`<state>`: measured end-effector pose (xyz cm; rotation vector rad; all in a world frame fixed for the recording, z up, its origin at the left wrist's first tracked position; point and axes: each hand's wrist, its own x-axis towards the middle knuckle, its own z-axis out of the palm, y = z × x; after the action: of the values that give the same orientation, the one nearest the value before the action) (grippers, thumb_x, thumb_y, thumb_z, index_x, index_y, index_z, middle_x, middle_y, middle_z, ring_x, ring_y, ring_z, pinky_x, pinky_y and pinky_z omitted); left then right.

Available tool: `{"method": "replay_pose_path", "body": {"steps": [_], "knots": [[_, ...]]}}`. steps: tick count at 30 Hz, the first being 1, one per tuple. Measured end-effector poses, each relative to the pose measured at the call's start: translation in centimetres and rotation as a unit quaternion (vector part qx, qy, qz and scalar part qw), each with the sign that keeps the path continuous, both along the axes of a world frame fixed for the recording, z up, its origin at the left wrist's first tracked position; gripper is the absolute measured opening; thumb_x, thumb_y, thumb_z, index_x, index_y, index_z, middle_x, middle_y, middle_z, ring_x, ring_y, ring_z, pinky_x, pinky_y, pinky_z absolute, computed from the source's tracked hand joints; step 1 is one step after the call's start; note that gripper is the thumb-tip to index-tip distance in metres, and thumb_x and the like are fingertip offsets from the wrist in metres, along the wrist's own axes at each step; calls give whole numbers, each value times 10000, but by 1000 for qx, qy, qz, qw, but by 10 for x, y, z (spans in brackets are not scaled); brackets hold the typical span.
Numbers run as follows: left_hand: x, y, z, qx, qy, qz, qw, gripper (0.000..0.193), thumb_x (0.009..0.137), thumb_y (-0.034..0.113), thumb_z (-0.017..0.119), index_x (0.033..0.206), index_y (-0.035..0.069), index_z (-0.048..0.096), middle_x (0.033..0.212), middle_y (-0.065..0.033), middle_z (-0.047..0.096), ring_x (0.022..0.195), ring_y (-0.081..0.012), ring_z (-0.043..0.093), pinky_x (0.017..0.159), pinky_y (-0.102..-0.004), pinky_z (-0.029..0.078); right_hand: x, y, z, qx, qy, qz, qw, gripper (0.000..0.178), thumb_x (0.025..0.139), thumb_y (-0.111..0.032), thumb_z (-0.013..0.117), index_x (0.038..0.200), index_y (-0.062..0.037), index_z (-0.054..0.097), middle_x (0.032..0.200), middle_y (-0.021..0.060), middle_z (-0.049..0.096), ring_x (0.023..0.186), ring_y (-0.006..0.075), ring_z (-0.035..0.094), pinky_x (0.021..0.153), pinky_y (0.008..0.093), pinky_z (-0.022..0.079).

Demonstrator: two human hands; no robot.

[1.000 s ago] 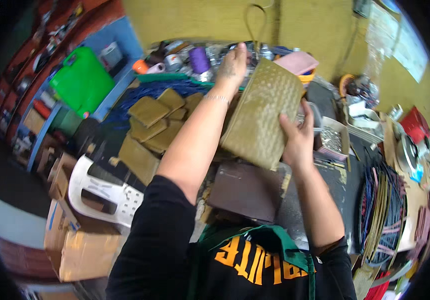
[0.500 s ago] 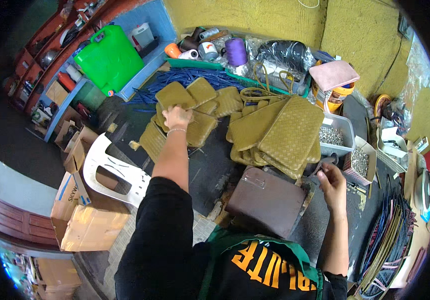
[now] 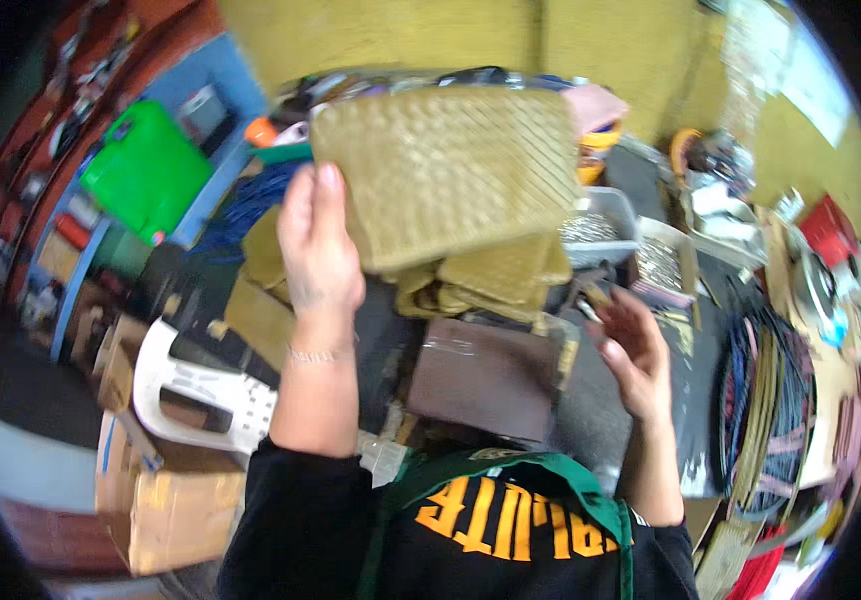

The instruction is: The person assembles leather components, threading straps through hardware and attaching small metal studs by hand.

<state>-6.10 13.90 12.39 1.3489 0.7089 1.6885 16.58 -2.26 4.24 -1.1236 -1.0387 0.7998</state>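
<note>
My left hand (image 3: 321, 240) is closed on the left edge of a large olive woven panel (image 3: 451, 170), thumb on its face. The panel is raised over the table and hides part of what lies behind it. Beneath it sits a pile of similar woven panels (image 3: 496, 275), and smaller olive woven pieces (image 3: 263, 320) lie to the left. My right hand (image 3: 636, 345) hovers over the right part of the table, its fingers curved and the thumb apart, with nothing plainly held. Close to its fingertips are small dark and pale items, too blurred to name.
In front of the pile is a brown box-like block (image 3: 486, 375). Bins of metal bits (image 3: 596, 225) stand at the right, beside bundled strips (image 3: 771, 400). A white plastic chair (image 3: 191, 400) and cardboard boxes (image 3: 186, 510) are at the left, below a green jerrycan (image 3: 146, 170).
My left hand has left the smaller pieces and now holds up a large woven panel. The view has shifted, and my right hand's fingers have spread somewhat.
</note>
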Motion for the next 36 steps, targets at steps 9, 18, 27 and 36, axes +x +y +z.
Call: {"method": "replay_pose_path", "body": {"steps": [9,18,27,36], "knots": [[62,-106,-108,-303,-121,-342,881,334,883,235,404,1121,2,427,1103,-92,498,990,-196,498,850,-339,409,24,-22,9,149,-35,-204,967,536,740,-13,554,1228,-31,332,1149,73,449,1022,153,432,857,279,368],[38,-123,-120,-351,85,-388,848,261,864,231,442,1060,61,476,1048,-78,531,868,-212,557,710,-335,465,32,-45,5,188,287,-57,938,394,865,-185,443,1210,-23,344,1000,96,533,889,137,521,793,258,413],[54,-121,42,424,577,-105,690,651,697,466,558,1174,41,433,1139,-148,471,1068,-322,431,891,-403,312,-16,-40,65,105,35,65,992,432,742,11,596,1111,-3,372,1025,51,475,962,96,473,799,231,410],[64,-94,15,380,492,-166,765,450,625,221,661,1027,62,535,846,-70,586,772,-231,548,641,-315,385,-3,-50,45,104,23,-41,993,197,804,-196,573,843,-12,512,751,14,492,704,61,441,614,183,360]]}}
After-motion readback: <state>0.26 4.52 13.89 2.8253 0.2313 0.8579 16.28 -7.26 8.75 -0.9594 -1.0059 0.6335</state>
